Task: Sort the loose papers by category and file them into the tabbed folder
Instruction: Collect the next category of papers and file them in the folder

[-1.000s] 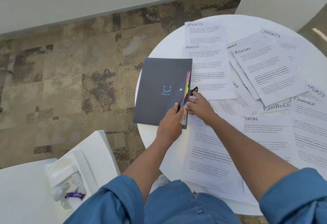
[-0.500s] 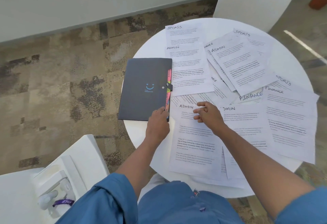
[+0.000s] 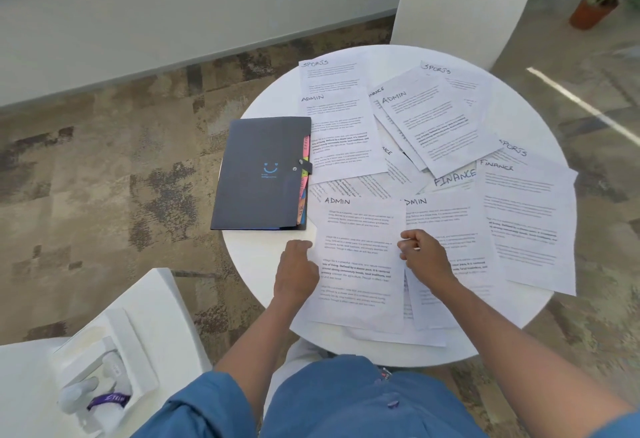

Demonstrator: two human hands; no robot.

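Note:
A dark grey tabbed folder (image 3: 259, 174) lies closed at the left edge of the round white table (image 3: 258, 257), its coloured tabs facing right. Loose sheets headed ADMIN, SPORTS and FINANCE cover the table. The nearest ADMIN sheet (image 3: 356, 275) lies in front of me. My left hand (image 3: 296, 273) rests against its left edge with the fingers bent down. My right hand (image 3: 424, 257) is curled on its right edge and pinches it. A second ADMIN sheet (image 3: 446, 223) lies partly under that hand.
A FINANCE sheet (image 3: 526, 212) overhangs the table's right side. SPORTS sheets (image 3: 329, 74) lie at the far side. A white chair back (image 3: 460, 5) stands behind the table, with a potted plant (image 3: 592, 12) beyond it. A white seat with a box of gear (image 3: 104, 351) is at my lower left.
Both hands left the folder's tabbed edge and moved toward me. The left hand went to the near ADMIN sheet's left edge; the right hand closed on its right edge. My head turned right.

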